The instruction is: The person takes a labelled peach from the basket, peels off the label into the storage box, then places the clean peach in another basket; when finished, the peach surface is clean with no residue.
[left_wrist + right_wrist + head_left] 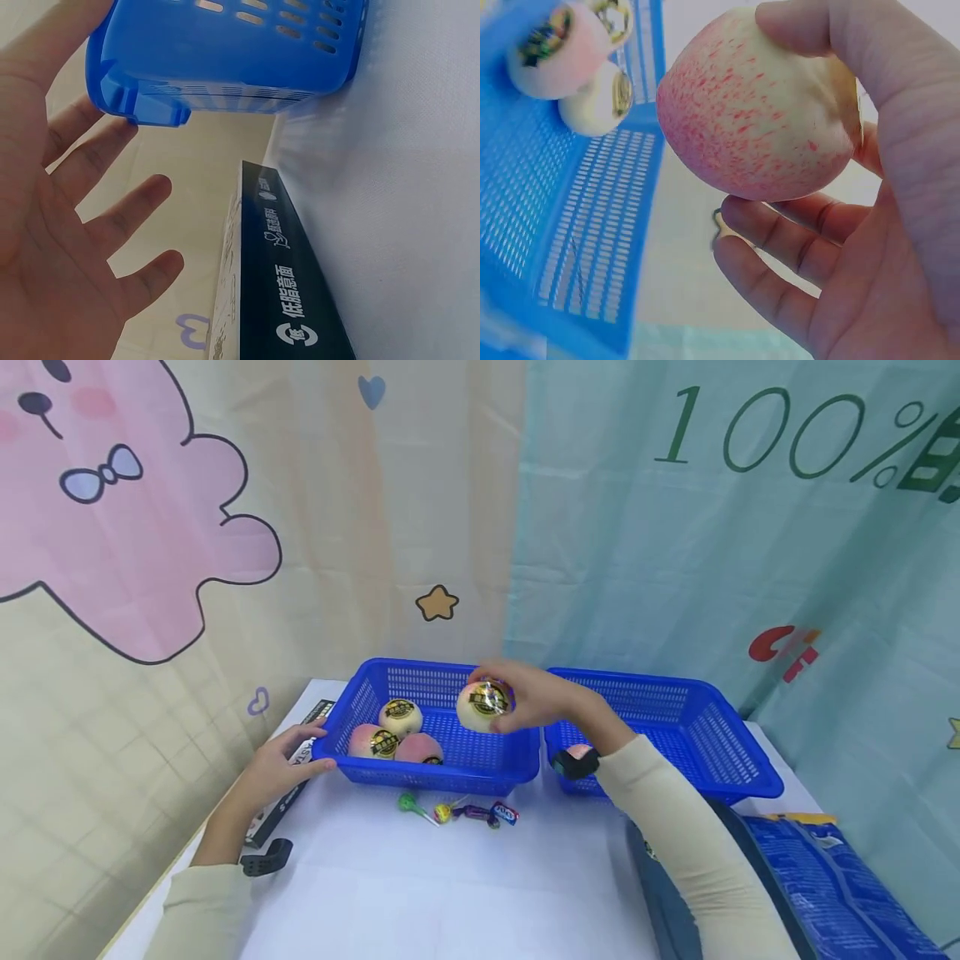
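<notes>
My right hand (528, 693) holds a pale peach (480, 706) with a black-and-gold label above the left blue basket (442, 774). In the right wrist view the thumb lies on the upper side of this pink-speckled peach (750, 112), with fingers on the other side. Inside the left basket sit a cream peach (401, 716), a pink-and-cream peach (367, 742) and a pink peach (420, 748). My left hand (273, 768) rests at that basket's left corner. Its fingers look fairly straight and spread in the left wrist view, touching the blue rim (157, 112).
A second blue basket (738, 747) stands at right, with a peach (579, 750) partly hidden by the wrist strap. A green lollipop (407, 802), a yellow lollipop (442, 813) and wrapped candies (504, 812) lie in front. A dark box (277, 277) flanks the left; a blue bag (832, 885) lies right.
</notes>
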A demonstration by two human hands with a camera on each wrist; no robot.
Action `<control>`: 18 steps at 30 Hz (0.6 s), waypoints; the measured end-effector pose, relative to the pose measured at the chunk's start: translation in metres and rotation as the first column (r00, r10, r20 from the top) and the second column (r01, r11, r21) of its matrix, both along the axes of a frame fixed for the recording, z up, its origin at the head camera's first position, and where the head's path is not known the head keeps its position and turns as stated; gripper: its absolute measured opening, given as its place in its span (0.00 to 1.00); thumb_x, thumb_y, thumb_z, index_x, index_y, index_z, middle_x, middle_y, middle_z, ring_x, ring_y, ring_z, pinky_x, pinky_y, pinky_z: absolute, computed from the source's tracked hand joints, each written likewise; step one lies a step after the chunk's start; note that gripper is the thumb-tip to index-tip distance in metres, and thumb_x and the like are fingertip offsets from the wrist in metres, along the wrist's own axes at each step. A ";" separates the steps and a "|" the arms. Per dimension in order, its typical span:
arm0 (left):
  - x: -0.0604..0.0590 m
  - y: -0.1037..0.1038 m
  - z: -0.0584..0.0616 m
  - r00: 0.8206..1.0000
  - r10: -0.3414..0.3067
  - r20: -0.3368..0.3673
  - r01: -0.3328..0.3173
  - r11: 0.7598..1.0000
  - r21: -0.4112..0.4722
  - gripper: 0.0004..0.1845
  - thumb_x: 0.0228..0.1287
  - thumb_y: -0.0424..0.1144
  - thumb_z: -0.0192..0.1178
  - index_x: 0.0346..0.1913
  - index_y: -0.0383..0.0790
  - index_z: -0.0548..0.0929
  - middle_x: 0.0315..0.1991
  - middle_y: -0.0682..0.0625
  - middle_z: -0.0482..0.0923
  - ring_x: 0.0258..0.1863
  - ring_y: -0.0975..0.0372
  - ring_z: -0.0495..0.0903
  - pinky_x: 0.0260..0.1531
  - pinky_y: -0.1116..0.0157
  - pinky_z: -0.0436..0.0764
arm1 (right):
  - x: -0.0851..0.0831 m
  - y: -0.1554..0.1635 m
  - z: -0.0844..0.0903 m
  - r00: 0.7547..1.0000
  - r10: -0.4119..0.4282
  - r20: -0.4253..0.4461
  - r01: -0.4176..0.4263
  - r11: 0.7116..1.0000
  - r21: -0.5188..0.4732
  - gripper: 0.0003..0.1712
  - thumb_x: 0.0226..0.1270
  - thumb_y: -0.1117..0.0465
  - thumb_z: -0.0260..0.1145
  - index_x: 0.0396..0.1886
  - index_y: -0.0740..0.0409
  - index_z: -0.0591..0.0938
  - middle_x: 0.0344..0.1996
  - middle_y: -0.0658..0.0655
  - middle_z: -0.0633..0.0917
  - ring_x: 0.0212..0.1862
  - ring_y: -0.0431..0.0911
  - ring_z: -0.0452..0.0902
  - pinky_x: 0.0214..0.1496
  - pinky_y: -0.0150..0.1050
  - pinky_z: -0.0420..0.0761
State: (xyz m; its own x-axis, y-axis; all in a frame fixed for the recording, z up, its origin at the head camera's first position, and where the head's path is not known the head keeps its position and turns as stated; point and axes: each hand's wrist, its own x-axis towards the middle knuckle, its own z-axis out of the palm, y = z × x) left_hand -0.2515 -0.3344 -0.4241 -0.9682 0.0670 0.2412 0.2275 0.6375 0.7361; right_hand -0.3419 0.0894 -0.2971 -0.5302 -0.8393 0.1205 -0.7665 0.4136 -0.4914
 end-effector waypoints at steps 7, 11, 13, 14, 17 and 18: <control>0.003 0.000 0.006 1.000 -0.023 0.013 0.023 1.000 0.017 0.35 0.62 0.52 0.72 0.64 0.35 0.75 0.76 0.39 0.61 0.74 0.36 0.54 0.67 0.36 0.60 | 0.084 0.070 -0.036 0.995 -0.094 -0.026 0.095 0.995 0.040 0.38 0.55 0.56 0.77 0.68 0.43 0.74 0.53 0.43 0.77 0.48 0.43 0.72 0.41 0.38 0.82; 0.001 -0.009 0.004 1.000 -0.028 -0.013 0.028 0.999 0.016 0.34 0.63 0.50 0.72 0.64 0.33 0.74 0.75 0.38 0.61 0.74 0.36 0.54 0.66 0.37 0.61 | 0.113 0.086 -0.064 0.978 -0.196 0.070 0.190 0.978 0.088 0.36 0.55 0.55 0.78 0.65 0.45 0.76 0.50 0.40 0.79 0.48 0.41 0.74 0.46 0.39 0.81; -0.001 -0.012 0.002 0.999 -0.036 -0.017 0.036 0.999 0.011 0.33 0.64 0.49 0.71 0.64 0.33 0.74 0.75 0.37 0.60 0.73 0.35 0.54 0.65 0.36 0.61 | 0.121 0.088 -0.076 0.965 -0.237 0.113 0.223 0.967 0.125 0.36 0.54 0.54 0.78 0.64 0.46 0.77 0.48 0.39 0.80 0.48 0.40 0.75 0.48 0.40 0.81; -0.002 -0.012 0.002 0.999 -0.042 -0.019 0.042 0.999 0.009 0.33 0.64 0.49 0.71 0.64 0.33 0.74 0.75 0.36 0.61 0.73 0.34 0.55 0.65 0.36 0.61 | 0.124 0.089 -0.082 0.959 -0.255 0.122 0.236 0.960 0.149 0.35 0.54 0.53 0.78 0.63 0.46 0.77 0.48 0.39 0.80 0.48 0.39 0.75 0.49 0.40 0.80; -0.005 -0.011 0.001 0.998 -0.063 -0.018 0.063 0.998 0.015 0.32 0.65 0.47 0.71 0.65 0.32 0.73 0.75 0.36 0.60 0.73 0.34 0.54 0.65 0.35 0.61 | 0.128 0.090 -0.096 0.947 -0.277 0.165 0.244 0.949 0.200 0.36 0.53 0.52 0.79 0.62 0.47 0.78 0.48 0.37 0.80 0.49 0.38 0.75 0.53 0.41 0.79; -0.007 -0.010 0.001 0.997 -0.070 -0.023 0.070 0.997 0.016 0.32 0.65 0.47 0.71 0.65 0.32 0.73 0.75 0.36 0.60 0.73 0.34 0.54 0.65 0.35 0.60 | 0.129 0.091 -0.101 0.946 -0.275 0.175 0.238 0.949 0.205 0.35 0.52 0.53 0.79 0.62 0.47 0.78 0.48 0.37 0.79 0.49 0.38 0.75 0.54 0.41 0.79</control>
State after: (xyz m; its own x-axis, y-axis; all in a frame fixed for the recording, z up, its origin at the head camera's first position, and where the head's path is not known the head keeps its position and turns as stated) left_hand -0.2583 -0.3445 -0.4232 -0.9555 0.1300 0.2646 0.2877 0.6069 0.7409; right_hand -0.2134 0.1799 -0.3978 -0.7277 -0.6696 -0.1487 -0.5171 0.6780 -0.5224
